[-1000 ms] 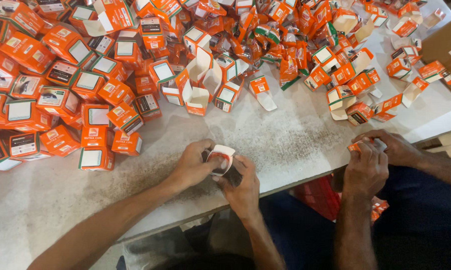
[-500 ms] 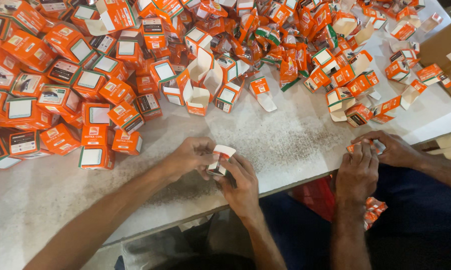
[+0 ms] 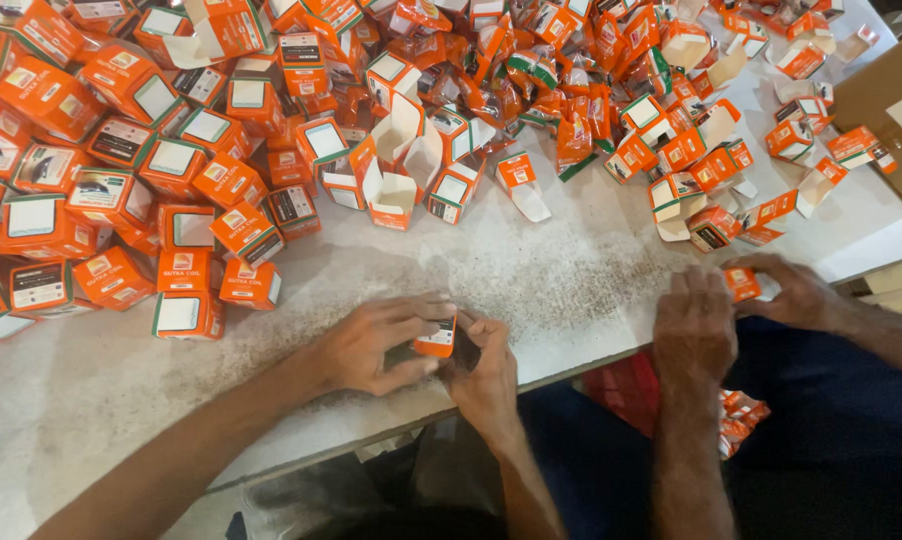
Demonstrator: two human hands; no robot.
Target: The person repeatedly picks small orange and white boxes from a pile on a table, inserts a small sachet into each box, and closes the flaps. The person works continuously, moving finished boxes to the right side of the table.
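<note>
Fingers (image 3: 411,318) of both hands pinch a small orange carton (image 3: 438,337) above the near tabletop (image 3: 571,270) edge. Surface: white, speckled, worn. Heaped orange boxes (image 3: 171,130) cover its far side.

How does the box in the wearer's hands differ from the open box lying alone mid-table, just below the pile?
The held box is pinched between the left hand and right hand at the table edge; the lone open box lies untouched on the white table. The held box looks closed up; the lone open box has a white flap hanging out. Both are small orange cartons.
</note>
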